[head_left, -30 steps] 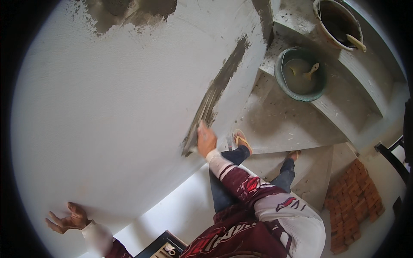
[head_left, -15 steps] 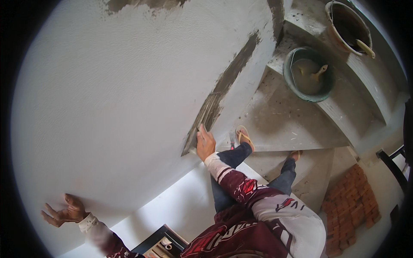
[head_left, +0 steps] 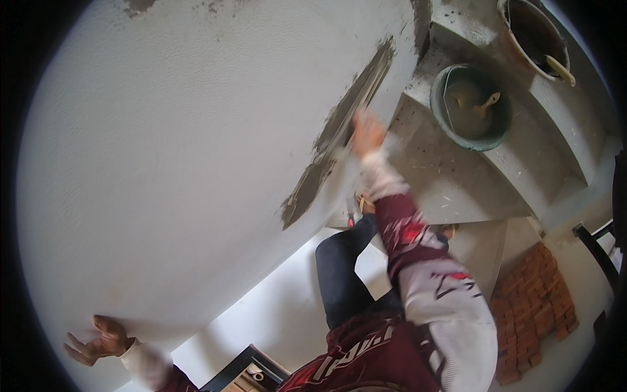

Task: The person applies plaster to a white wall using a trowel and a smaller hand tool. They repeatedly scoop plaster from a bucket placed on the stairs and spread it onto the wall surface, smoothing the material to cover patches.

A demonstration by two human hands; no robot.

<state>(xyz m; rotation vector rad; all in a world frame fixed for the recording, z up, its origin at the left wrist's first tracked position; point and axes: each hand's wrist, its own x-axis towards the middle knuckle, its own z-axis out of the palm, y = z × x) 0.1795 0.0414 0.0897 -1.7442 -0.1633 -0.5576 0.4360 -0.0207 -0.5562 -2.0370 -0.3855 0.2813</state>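
A long strip of wet grey mortar (head_left: 307, 185) runs diagonally over the white wall (head_left: 163, 144), with ragged edges and drag lines. My right hand (head_left: 369, 132) is at the strip's right edge, about halfway up, its fingers closed. Motion smears it, and what it grips against the mortar is hidden. At the lower left, my left hand (head_left: 103, 340) is by the wall with its fingers spread and bent, holding nothing. A green bucket (head_left: 439, 108) stands right of the strip; a brush (head_left: 488, 103) rests in its cloudy water.
A second bucket (head_left: 508, 36) with a handled tool (head_left: 560, 70) in it sits higher on the curved steps (head_left: 522, 170). Reddish bricks (head_left: 532, 310) are stacked at the lower right. A small red-handled tool (head_left: 351, 219) lies near my foot. Dark-framed furniture (head_left: 241, 366) stands at the bottom.
My right hand has moved up and to the right along the mortar strip, leaving fresh smooth streaks in its upper part. My left hand has stayed by the wall.
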